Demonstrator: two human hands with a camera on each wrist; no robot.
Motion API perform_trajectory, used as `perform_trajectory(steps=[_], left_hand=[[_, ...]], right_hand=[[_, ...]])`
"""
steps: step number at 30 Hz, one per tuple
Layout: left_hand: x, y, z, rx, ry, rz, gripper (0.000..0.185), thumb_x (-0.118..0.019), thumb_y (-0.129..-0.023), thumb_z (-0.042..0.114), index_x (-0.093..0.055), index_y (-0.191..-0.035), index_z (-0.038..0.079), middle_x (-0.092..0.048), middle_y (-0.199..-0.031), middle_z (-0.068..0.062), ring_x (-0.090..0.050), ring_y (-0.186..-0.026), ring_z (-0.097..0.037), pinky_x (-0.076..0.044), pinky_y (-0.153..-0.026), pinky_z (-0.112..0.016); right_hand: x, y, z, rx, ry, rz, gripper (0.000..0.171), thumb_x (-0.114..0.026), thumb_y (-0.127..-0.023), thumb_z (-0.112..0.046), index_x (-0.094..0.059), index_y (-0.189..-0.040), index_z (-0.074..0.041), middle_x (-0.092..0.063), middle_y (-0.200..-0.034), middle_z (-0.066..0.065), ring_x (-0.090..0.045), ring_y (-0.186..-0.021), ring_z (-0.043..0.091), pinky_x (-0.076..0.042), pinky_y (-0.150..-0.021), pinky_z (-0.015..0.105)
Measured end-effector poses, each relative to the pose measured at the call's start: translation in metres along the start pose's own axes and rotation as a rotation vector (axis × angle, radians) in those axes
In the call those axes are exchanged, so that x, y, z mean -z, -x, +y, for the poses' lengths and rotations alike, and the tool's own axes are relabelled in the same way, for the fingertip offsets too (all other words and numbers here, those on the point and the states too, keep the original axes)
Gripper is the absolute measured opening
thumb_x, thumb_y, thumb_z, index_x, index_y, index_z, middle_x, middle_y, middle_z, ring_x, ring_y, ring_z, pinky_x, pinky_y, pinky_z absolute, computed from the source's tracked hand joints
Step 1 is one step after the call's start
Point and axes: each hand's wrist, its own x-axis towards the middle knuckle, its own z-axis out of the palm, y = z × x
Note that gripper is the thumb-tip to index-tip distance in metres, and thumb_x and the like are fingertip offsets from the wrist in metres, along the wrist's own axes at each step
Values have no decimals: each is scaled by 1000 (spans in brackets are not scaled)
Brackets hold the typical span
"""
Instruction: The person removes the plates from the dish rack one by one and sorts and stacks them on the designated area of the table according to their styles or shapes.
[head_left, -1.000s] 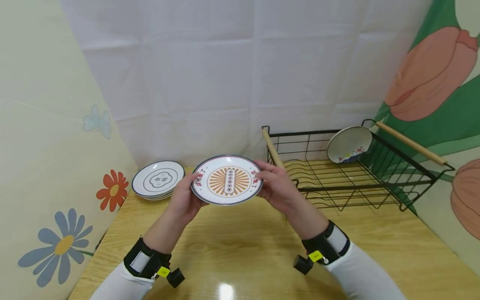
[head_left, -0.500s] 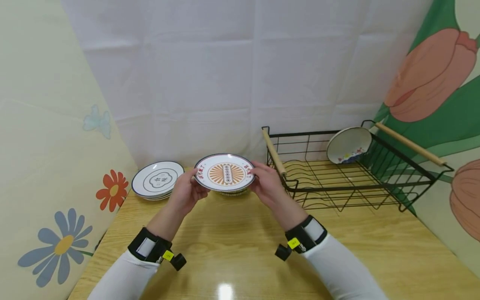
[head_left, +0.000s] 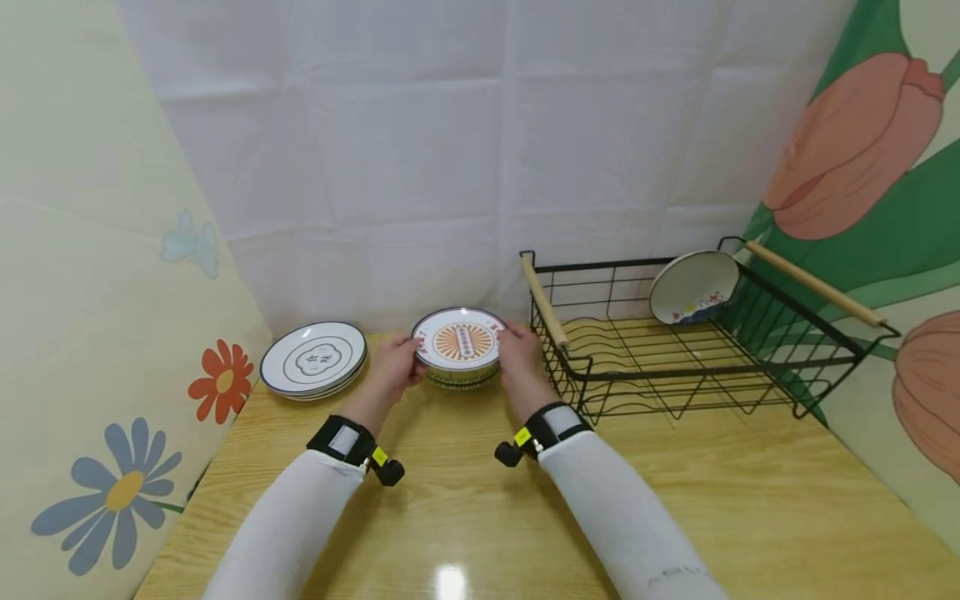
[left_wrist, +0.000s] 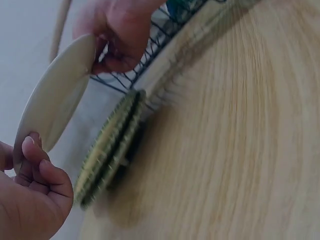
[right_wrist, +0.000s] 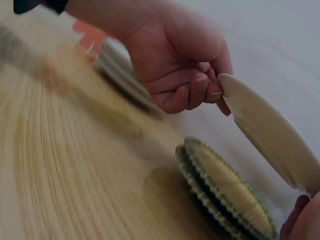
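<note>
A white plate (head_left: 461,342) with a dark blue rim, an orange sunburst and red characters is held level between both hands. My left hand (head_left: 393,364) pinches its left edge and my right hand (head_left: 520,358) its right edge. Both wrist views show the plate's pale underside (left_wrist: 55,95), apart from what lies below. Beneath it, two round, yellowish mat-like pieces (right_wrist: 225,185) with dark green beaded rims lie stacked on the table. In the head view the plate hides most of that stack.
To the left sits a stack of blue-rimmed white plates (head_left: 315,358). A black wire dish rack (head_left: 675,375) with wooden handles stands at right, holding a tilted white bowl (head_left: 693,287). A pale cloth (head_left: 390,167) hangs behind the wooden table (head_left: 450,517).
Both hands have carried the plate away from me, lower and over the green-rimmed stack. The forearms have come closer together. The rack and the plate stack stay where they were.
</note>
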Motion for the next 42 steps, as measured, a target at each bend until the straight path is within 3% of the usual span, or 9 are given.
perform_trajectory(steps=[3,5,11,14,17,20,24,33,42], left_hand=[[0,-11,-9,-3,-62,29,31,-46,-108,20,-61,-129,1,-54,-64,1,-46,-54,-9,-40,-50,-24],[1,-18,-14,-5,-96,50,30,-46,-108,18,-62,-126,1,-52,-63,0,-44,-53,-10,-38,-49,-25],[-2,-37,-23,8,-239,103,34,-50,-106,16,-63,-134,6,-54,-62,-2,-44,-49,-12,-33,-44,-26],[-2,-43,-26,-4,-292,128,36,-51,-104,14,-63,-137,4,-58,-69,-5,-48,-50,-13,-36,-45,-26],[-1,-45,-29,-27,-348,160,39,-52,-103,13,-62,-139,3,-66,-90,-13,-58,-62,-18,-46,-54,-28],[-1,-47,-30,-66,-421,171,41,-53,-102,15,-61,-140,2,-69,-121,-20,-67,-96,-25,-56,-82,-35],[-3,-48,-29,-108,-500,162,43,-53,-102,17,-60,-141,1,-60,-146,-20,-53,-138,-29,-44,-116,-43],[-3,-48,-27,-82,-535,182,44,-52,-104,17,-57,-144,2,-56,-150,-20,-45,-147,-32,-37,-122,-45],[-3,-47,-30,-37,-499,171,46,-52,-105,21,-55,-147,4,-52,-154,-19,-42,-149,-30,-35,-123,-45]], right_hand=[[-6,-8,9,71,106,58,34,-59,-92,-5,-73,-123,1,-69,-127,23,-68,-113,31,-57,-97,37],[-8,-12,14,111,178,80,34,-58,-90,-4,-74,-120,1,-70,-127,23,-66,-119,35,-54,-102,42],[-5,-20,21,119,402,88,32,-58,-91,-11,-78,-115,-6,-74,-119,18,-68,-113,33,-55,-97,43],[-2,-22,23,97,474,82,27,-59,-92,-14,-78,-111,-7,-74,-117,16,-68,-110,32,-55,-96,44],[-1,-25,26,88,531,77,24,-60,-93,-17,-78,-107,-9,-74,-115,13,-68,-107,31,-54,-94,44],[-2,-28,29,95,565,84,24,-59,-93,-18,-78,-106,-10,-75,-115,12,-68,-108,30,-54,-95,43],[-3,-30,30,113,594,107,25,-59,-93,-18,-78,-106,-9,-75,-115,13,-68,-109,31,-54,-97,43],[-2,-29,25,121,639,89,24,-60,-94,-18,-78,-106,-10,-76,-114,12,-69,-107,31,-54,-96,43],[0,-29,29,118,711,62,25,-59,-96,-24,-75,-111,-13,-74,-115,9,-68,-108,29,-54,-96,42]])
